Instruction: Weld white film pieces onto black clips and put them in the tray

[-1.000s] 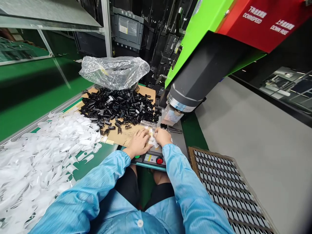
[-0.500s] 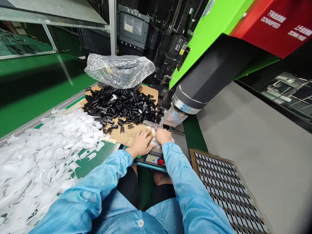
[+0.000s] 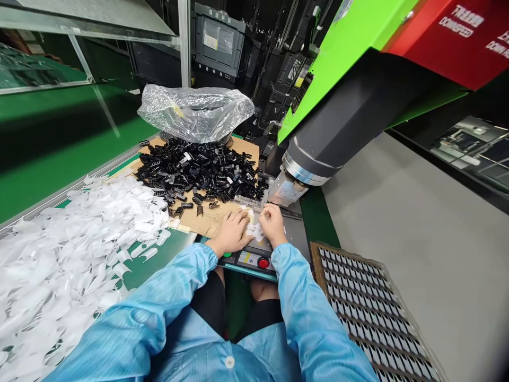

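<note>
My left hand [image 3: 231,232] lies flat with its fingers stretched out, beside a few small white pieces [image 3: 255,229] on the machine's base plate. To the right of those pieces, my right hand [image 3: 273,224] is closed in a pinch below the machine's welding head [image 3: 287,190]. Whatever its fingertips hold is too small to make out. Beyond both hands, a heap of black plastic clips [image 3: 202,172] spreads over brown cardboard [image 3: 209,220]. A large pile of thin white plastic pieces [image 3: 79,254] covers the table at the left.
A green and red machine [image 3: 358,90] leans in from the upper right. A red button [image 3: 263,262] sits on the panel near me. At the right stands a tray [image 3: 369,302] with rows of pieces. A clear plastic bag [image 3: 194,114] lies behind the black heap.
My right hand has moved slightly right, away from my left hand, and its pinched fingers now point up. My left hand has stayed in place.
</note>
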`<state>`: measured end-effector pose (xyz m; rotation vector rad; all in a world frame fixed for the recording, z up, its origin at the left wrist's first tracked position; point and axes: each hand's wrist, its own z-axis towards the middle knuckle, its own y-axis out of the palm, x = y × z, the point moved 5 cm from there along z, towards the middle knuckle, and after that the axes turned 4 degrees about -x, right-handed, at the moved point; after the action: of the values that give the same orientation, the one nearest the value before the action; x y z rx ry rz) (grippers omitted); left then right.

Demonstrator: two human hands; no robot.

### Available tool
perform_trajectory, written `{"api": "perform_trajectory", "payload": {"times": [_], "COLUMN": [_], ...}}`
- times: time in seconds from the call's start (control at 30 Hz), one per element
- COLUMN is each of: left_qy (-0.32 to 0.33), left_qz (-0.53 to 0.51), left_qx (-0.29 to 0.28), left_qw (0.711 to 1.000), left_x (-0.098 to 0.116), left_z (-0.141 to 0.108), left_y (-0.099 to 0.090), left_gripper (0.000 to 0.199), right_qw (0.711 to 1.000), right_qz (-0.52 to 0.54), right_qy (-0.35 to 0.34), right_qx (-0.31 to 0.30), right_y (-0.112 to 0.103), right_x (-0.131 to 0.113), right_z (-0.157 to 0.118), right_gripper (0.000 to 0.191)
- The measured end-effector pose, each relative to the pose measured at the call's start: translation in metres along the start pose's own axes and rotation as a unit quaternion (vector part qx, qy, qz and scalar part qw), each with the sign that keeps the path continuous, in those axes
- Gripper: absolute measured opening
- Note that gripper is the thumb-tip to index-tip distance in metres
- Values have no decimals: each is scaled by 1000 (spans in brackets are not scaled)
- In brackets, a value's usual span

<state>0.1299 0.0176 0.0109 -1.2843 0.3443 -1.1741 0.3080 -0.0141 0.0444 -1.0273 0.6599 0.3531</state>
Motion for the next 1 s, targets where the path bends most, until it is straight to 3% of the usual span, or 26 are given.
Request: {"api": "perform_trajectory", "payload": {"times": [0.13,0.23,0.37,0.53,0.8,0.9,1.0], "left_qy": [3,2,-4,-46,-82,-52,7], "left_qz": [0,0,4,2,10,3,5], "left_qx": [4,6,1,11,53,80,60], "left_qw": [1000,1000,1000,999,995,995,998], "left_x": [0,-1,-3,-9,-12,-1,17], "left_z": [-1,-1,-1,4,13,8,5], "left_y": [0,2,5,6,5,-1,-1], "left_gripper": [58,58,58,51,45,34,25], "right_qw": [997,993,994,983,980,980,977], "right_qz": [-9,-56,-88,-181,-196,-189,-196], "right_qy": [78,96,49,-10,-20,-49,-70], "right_qx": [12,34,35,-21,-10,-28,-54], "right_y": [-14,-29,-45,-48,-51,-46,-38], "right_x": [21,36,47,51,45,37,33], "right_z": [-16,-27,-39,-49,-62,-67,-70], "right_gripper": [8,11,25,28,27,26,31]}}
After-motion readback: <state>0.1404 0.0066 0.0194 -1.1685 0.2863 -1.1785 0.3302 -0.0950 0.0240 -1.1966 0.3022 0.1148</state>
